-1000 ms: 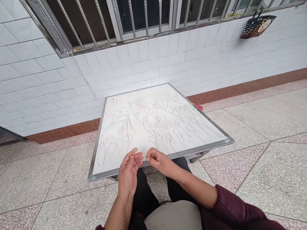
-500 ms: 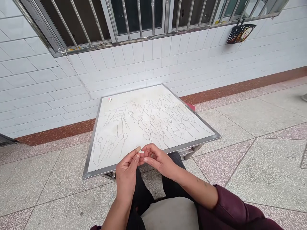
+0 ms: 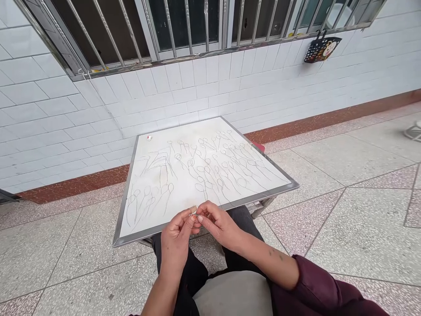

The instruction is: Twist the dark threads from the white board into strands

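In front of me, just over the near edge of the white table (image 3: 187, 186), both hands meet at the fingertips. My left hand (image 3: 179, 228) is closed in a pinch, with a tan wrap on its index fingertip. Between the fingers shows a small part of a thin wire (image 3: 194, 214); the rest of it is hidden. My right hand (image 3: 217, 224) pinches at the same spot, thumb and forefinger touching the left fingertips. Spread over the tabletop lie several thin dark wires with looped ends (image 3: 221, 182), and several bent wires (image 3: 159, 163) toward the left.
A small white-and-red item (image 3: 149, 138) sits at the table's far left corner. Behind stands a tiled wall (image 3: 184, 101) with a barred window (image 3: 187, 26). A dotted bag (image 3: 322, 48) hangs from the sill at right. My legs (image 3: 243, 221) reach under the table.
My right hand has moved left and its thumb and forefinger have closed against the left fingertips. The view has shifted slightly; the wires on the table lie as before.
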